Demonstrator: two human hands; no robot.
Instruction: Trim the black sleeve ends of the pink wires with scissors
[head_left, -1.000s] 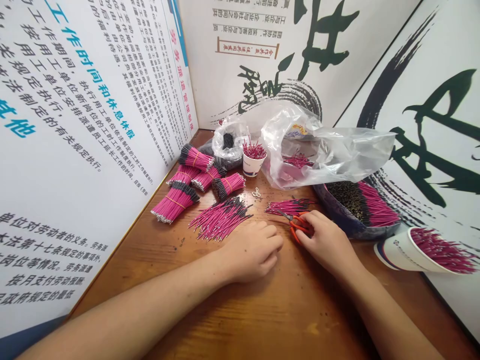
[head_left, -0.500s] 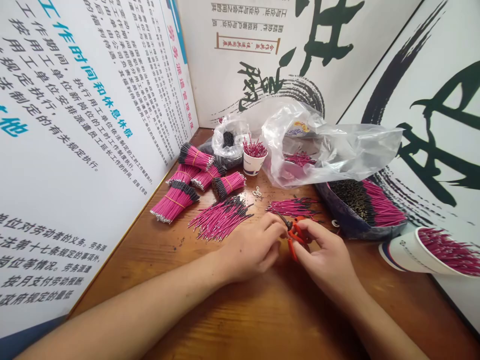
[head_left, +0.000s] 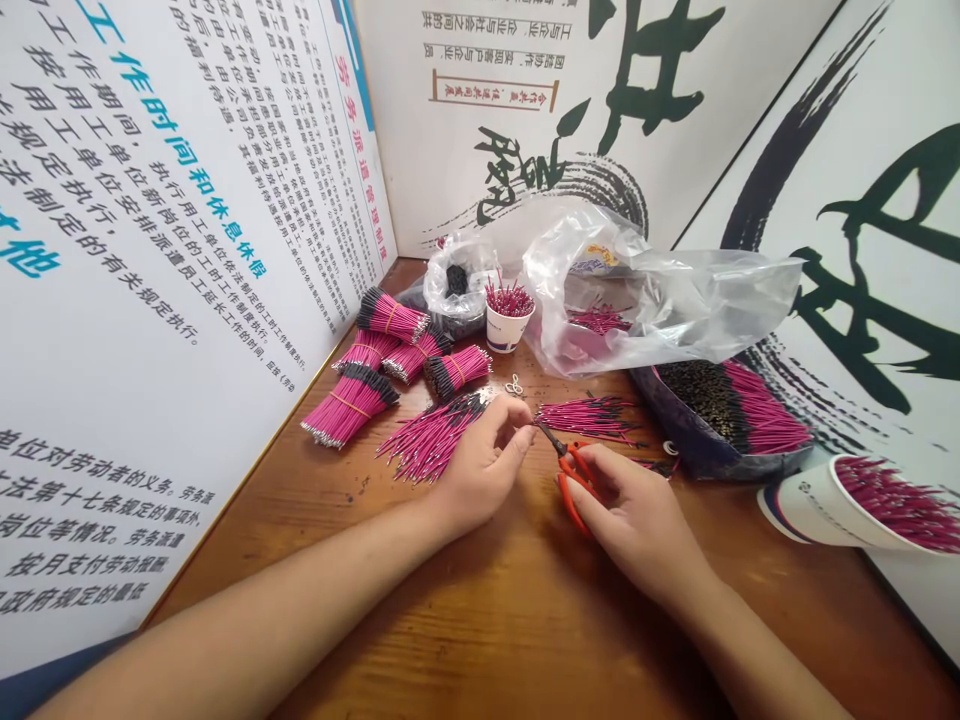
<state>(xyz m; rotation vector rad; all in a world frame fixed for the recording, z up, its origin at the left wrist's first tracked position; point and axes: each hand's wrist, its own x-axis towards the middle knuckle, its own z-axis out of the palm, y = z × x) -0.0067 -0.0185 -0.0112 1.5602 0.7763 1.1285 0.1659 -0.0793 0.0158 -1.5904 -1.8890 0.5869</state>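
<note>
Red-handled scissors (head_left: 576, 480) are in my right hand (head_left: 637, 520), their dark blades pointing up and left. The tips lie close to the fingertips of my left hand (head_left: 486, 462). Those fingers are pinched together; whatever they hold is too small to name. Beside my left hand lies a loose pile of magenta pieces with black ends (head_left: 420, 440), partly covered by the hand. A second loose pile (head_left: 589, 415) is just beyond the scissors. Small white rings (head_left: 514, 384) rest between the piles and a paper cup.
Banded magenta bundles (head_left: 349, 403) sit at the left. Behind are a filled paper cup (head_left: 510, 330), a small bag (head_left: 457, 275) and a clear plastic bag (head_left: 675, 320). At right are a dark tray (head_left: 697, 450) and a tilted cup (head_left: 814, 505). Printed panels (head_left: 187, 250) surround the wooden table (head_left: 450, 640).
My left hand has shifted left and slightly up, over the edge of the left pile. The scissors have moved a little left, and their blades now show more fully.
</note>
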